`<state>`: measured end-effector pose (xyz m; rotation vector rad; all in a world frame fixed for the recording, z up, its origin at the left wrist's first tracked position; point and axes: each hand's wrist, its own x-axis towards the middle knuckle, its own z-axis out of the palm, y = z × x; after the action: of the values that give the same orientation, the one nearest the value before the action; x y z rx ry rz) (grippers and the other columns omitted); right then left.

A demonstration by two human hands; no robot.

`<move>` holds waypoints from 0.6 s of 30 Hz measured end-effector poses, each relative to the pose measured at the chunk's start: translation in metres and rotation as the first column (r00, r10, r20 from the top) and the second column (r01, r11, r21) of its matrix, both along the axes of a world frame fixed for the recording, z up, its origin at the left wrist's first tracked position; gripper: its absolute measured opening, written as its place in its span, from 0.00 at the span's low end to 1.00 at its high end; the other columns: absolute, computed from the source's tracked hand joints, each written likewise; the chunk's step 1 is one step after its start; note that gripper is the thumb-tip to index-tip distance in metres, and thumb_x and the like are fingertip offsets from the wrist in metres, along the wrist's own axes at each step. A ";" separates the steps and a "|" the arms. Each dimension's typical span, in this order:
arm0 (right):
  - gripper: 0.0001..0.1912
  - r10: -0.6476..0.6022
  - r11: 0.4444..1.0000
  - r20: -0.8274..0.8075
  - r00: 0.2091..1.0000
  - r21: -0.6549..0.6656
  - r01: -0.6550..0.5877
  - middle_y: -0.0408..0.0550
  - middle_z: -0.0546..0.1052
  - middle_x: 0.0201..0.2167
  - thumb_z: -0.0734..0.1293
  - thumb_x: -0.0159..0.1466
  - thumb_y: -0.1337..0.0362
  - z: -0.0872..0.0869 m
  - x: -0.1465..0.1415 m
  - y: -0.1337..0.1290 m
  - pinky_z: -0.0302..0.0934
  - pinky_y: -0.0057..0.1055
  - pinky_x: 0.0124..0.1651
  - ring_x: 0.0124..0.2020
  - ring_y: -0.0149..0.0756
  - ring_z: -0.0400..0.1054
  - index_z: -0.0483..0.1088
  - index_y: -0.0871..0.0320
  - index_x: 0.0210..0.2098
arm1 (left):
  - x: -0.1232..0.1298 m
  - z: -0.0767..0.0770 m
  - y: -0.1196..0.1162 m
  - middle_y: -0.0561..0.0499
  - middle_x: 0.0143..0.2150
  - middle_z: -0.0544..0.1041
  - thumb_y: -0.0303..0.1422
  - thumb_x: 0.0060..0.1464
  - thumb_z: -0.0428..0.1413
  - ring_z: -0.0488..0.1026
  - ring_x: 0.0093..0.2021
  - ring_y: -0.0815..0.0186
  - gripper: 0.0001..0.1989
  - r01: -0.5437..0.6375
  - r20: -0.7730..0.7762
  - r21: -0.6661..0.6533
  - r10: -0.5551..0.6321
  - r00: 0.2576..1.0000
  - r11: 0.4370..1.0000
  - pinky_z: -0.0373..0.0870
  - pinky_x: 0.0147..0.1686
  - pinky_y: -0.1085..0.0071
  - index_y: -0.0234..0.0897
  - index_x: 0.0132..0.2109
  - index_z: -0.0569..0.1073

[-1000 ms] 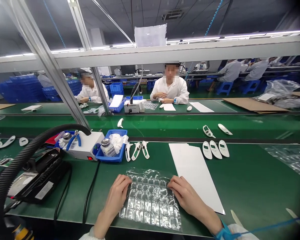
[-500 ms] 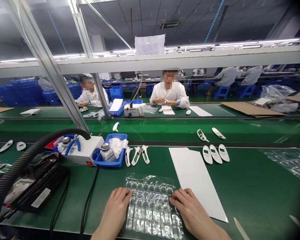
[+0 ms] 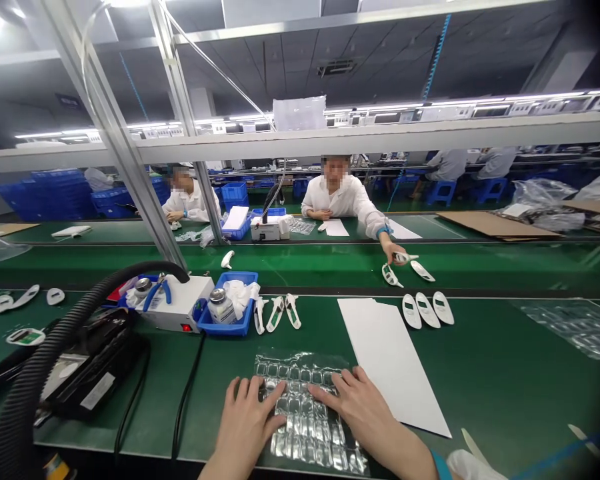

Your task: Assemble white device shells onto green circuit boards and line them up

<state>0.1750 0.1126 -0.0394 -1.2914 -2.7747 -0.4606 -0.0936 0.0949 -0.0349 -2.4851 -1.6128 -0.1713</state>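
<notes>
A clear plastic sheet with rows of small square pockets (image 3: 305, 423) lies on the green table in front of me. My left hand (image 3: 250, 417) rests on its left edge, fingers spread. From the right, my right hand (image 3: 353, 407) lies over the sheet's upper right part, fingers apart and one reaching towards the middle. Neither hand grips anything. Beside my right hand, white paper sheets (image 3: 390, 360) lie slanted on the table.
A blue tray (image 3: 227, 327) holds a jar and tissues, with white handles (image 3: 276, 313) beside it. Three white shells (image 3: 420, 311) lie beyond the paper. Across the belt (image 3: 300, 263), a person's hand (image 3: 391, 250) holds a white part. A black hose (image 3: 55, 333) arches at left.
Both my hands have moved inward over the clear sheet, with fingers more spread. The person opposite has reached an arm out over the belt and now holds a white part. The view has shifted slightly.
</notes>
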 end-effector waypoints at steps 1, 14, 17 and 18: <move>0.46 0.002 1.000 -0.003 1.000 -0.014 -0.002 0.47 0.72 0.40 0.60 0.54 0.83 0.000 0.008 -0.003 0.59 0.42 0.40 0.37 0.46 0.66 0.51 0.38 0.65 | -0.002 0.000 -0.001 0.46 0.47 0.75 0.41 0.60 0.53 0.74 0.48 0.53 0.24 -0.010 0.047 -0.039 0.012 0.999 0.999 0.69 0.49 0.43 0.60 0.62 0.61; 0.39 -0.060 0.983 -0.179 0.982 -0.183 0.027 0.49 0.70 0.43 0.52 0.58 0.85 0.009 0.020 0.017 0.54 0.41 0.41 0.39 0.44 0.63 0.59 0.43 0.60 | -0.004 -0.006 0.002 0.48 0.49 0.76 0.44 0.62 0.46 0.71 0.54 0.53 0.21 -0.179 0.273 -0.185 0.225 0.935 0.966 0.58 0.59 0.38 0.62 0.61 0.62; 0.32 -0.081 0.967 -0.284 0.955 -0.253 0.007 0.51 0.70 0.43 0.51 0.64 0.81 0.013 0.026 0.017 0.55 0.40 0.41 0.39 0.43 0.63 0.59 0.46 0.61 | -0.013 -0.015 0.001 0.46 0.55 0.74 0.46 0.62 0.45 0.70 0.56 0.52 0.23 -0.157 0.369 -0.237 0.238 0.898 0.959 0.59 0.60 0.43 0.52 0.63 0.63; 0.29 -0.098 0.962 -0.319 0.943 -0.271 0.008 0.51 0.70 0.44 0.51 0.65 0.79 0.013 0.029 0.015 0.55 0.40 0.41 0.39 0.43 0.63 0.60 0.48 0.60 | -0.016 -0.018 0.000 0.46 0.57 0.72 0.47 0.61 0.45 0.69 0.58 0.52 0.24 -0.148 0.403 -0.264 0.248 0.881 0.953 0.61 0.60 0.46 0.48 0.62 0.64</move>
<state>0.2043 0.1274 -0.0264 -1.3488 -2.5820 0.1297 -0.1092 0.0950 -0.0533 -2.5470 -2.1644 -0.5796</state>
